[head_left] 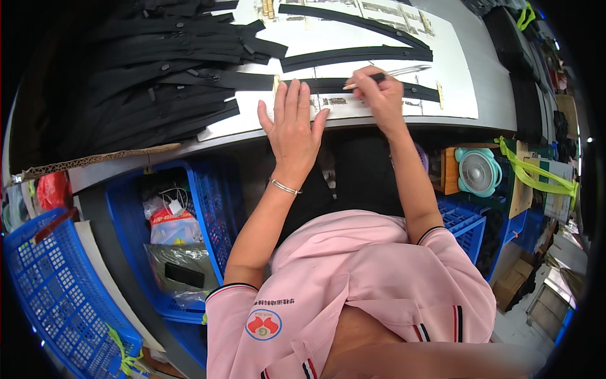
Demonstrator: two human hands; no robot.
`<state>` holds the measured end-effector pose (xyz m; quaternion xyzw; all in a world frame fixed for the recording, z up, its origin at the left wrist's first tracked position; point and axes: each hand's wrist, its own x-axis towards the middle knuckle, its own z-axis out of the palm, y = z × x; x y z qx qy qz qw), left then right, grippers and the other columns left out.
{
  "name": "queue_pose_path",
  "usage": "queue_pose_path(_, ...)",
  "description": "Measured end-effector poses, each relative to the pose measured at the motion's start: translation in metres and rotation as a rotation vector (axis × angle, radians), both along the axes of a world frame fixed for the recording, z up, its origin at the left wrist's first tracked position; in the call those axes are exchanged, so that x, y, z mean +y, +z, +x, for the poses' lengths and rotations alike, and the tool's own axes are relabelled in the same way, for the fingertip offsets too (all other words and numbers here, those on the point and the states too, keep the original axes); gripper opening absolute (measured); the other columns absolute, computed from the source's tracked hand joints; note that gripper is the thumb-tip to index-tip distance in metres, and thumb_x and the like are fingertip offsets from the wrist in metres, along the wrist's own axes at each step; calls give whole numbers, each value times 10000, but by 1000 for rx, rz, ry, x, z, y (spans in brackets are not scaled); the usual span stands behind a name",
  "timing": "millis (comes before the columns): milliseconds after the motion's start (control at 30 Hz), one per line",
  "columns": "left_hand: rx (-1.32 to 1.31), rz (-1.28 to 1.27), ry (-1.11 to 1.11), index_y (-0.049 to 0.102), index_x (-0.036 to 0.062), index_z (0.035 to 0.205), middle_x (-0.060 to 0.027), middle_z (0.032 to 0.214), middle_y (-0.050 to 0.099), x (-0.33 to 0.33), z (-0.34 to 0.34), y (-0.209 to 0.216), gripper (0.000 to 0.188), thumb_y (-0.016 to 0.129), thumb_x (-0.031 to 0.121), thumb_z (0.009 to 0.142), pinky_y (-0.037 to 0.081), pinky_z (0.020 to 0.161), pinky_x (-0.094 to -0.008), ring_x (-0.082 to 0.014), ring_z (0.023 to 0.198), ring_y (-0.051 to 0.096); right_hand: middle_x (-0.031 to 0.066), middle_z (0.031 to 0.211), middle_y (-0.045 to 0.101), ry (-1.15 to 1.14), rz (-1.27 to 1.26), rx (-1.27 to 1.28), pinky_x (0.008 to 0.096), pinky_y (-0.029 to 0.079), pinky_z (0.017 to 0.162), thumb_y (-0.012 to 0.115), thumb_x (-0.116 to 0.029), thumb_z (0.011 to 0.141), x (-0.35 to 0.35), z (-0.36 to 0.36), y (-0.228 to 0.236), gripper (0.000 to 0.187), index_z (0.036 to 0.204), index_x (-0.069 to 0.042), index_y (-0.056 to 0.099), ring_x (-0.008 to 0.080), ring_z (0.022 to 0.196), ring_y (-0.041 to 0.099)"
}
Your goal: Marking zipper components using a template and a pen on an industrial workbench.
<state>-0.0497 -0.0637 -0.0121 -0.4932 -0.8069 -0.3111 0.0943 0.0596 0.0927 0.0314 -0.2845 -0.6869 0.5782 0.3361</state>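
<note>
Black strip [338, 84] lies under left fingers [291, 104], right fingers [365, 79] gripping slim tool [379, 77]

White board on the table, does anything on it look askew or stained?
Yes: dark smudges near its front edge stand out against the white board. The farthest black strip slants more steeply than the next strip, so it looks askew.

Long, narrow black strip [331, 84] lies flat at 1 o'clock in view, running from 9 o'clock toward just past 3. Black pencil [378, 77] slants at it, pale tip toward 8 o'clock; contact unclear.
</note>
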Motion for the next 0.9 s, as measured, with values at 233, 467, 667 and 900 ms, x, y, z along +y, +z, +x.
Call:
queue_pose_path(233,30,14,6,591,39,1393,-107,1436,575,2,1,-3,580,716,371,934,163,1191,-601,-288,1424,440,40,768,713,-210,239,-200,209,440,574,665,-162,979,45,42,-15,202,900,12,731,41,631,571)
queue_pose_path(467,49,0,11,585,47,1403,-103,1438,579,1,1,-4,575,710,368,943,166,1191,-599,-292,1427,443,22,745,707,-213,299,-176,233,479,584,684,-198,964,44,38,-23,261,850,34,722,82,621,646)
queue_pose_path(667,37,-6,27,581,41,1408,-124,1469,557,3,5,2,568,725,326,937,165,1196,-601,-338,1447,411,38,644,667,-248,423,-269,279,476,565,666,-270,971,47,36,-29,263,839,-53,734,148,556,633)
queue_pose_path(900,-272,234,-247,660,25,1268,-141,1277,648,62,37,19,391,732,142,902,372,1098,-480,-336,1223,568,73,597,620,-267,491,-279,324,467,543,675,-280,968,43,33,-28,255,838,-67,728,200,527,615)
